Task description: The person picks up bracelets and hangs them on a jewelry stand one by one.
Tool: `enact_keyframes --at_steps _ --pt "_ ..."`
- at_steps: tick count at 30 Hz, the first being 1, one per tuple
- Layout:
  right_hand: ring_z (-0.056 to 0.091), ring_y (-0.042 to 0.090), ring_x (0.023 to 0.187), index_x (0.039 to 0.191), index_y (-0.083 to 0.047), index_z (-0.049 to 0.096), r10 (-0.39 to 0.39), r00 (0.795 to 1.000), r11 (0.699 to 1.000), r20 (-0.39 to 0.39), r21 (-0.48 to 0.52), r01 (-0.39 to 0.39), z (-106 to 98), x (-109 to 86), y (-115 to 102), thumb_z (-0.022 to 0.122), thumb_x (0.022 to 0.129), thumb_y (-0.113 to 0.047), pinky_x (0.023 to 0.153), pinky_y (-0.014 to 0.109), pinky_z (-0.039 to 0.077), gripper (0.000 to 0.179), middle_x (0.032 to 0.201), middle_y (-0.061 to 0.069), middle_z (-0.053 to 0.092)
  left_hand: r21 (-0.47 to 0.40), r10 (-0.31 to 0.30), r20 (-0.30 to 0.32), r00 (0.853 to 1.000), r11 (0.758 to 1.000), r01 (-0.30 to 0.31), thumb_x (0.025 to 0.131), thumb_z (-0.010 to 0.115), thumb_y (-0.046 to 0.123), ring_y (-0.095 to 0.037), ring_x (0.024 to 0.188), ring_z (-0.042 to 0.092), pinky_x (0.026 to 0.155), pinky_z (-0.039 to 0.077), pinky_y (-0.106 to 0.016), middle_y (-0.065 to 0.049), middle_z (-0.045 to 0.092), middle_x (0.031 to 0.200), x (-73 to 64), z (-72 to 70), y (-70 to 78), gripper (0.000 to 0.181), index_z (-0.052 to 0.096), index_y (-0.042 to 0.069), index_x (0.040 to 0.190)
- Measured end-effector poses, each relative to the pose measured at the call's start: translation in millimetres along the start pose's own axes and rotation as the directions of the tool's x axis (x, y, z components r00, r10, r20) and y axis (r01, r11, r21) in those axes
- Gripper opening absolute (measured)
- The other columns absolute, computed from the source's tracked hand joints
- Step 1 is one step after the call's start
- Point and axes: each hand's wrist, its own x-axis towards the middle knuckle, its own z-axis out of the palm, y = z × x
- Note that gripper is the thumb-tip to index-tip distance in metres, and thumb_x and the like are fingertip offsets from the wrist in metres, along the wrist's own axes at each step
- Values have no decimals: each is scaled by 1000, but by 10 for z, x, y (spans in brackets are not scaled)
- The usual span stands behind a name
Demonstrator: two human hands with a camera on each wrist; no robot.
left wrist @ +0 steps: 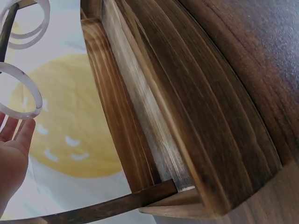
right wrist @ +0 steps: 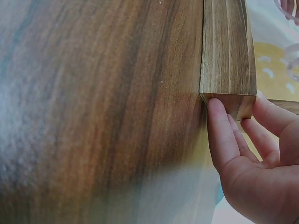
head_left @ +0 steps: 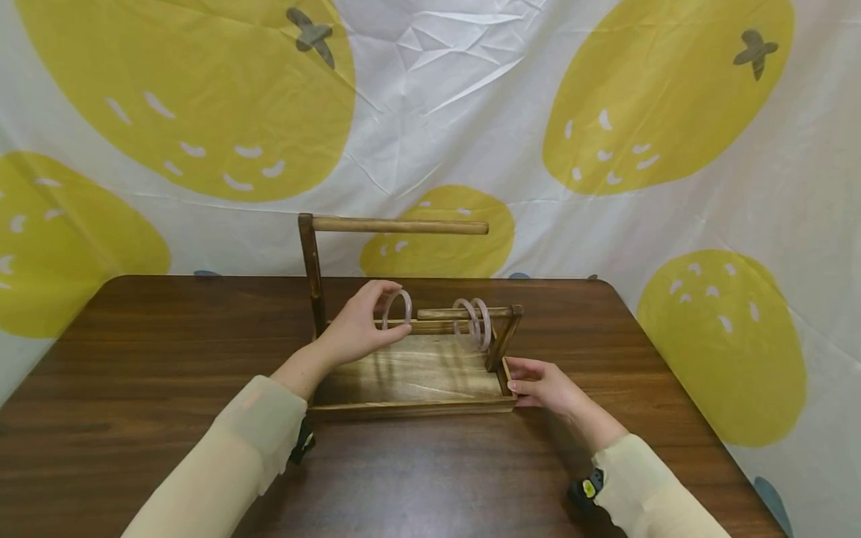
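Observation:
A dark-brown wooden bangle stand (head_left: 410,407) has a shallow tray base, a tall post with a long rod at left, and a shorter rod at right. My left hand (head_left: 356,325) pinches a pale translucent bangle (head_left: 408,308) between thumb and fingers, close to the free end of the short rod (head_left: 437,314). In the left wrist view that bangle (left wrist: 35,91) is upright at the fingertips. Two similar bangles (head_left: 486,325) hang on the short rod near its post. My right hand (head_left: 548,388) grips the tray's right end; its fingertips touch the end wall (right wrist: 229,105).
The stand sits on a brown wood-grain table (head_left: 168,359). Behind the table hangs a white cloth (head_left: 430,134) printed with large yellow fruit. The tall rod (head_left: 403,226) juts out to the right above the left hand.

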Motion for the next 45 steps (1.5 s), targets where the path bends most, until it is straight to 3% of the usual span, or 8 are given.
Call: enact_keyframes --at_steps 28,45 --pt "60 13 88 140 12 30 -5 1000 1000 7 -1 5 1 -3 1 54 92 -1 77 34 56 55 123 34 46 -5 38 20 999 999 -38 83 70 27 -32 122 49 103 41 -44 -12 45 134 104 155 191 62 42 7 134" --pt "60 13 88 140 11 30 -5 1000 1000 12 6 5 2 3 4 54 92 -1 78 35 56 56 125 35 45 -19 84 43 996 996 -83 82 72 25 -28 115 49 101 43 -39 -11 45 120 202 261 306 59 41 5 128"
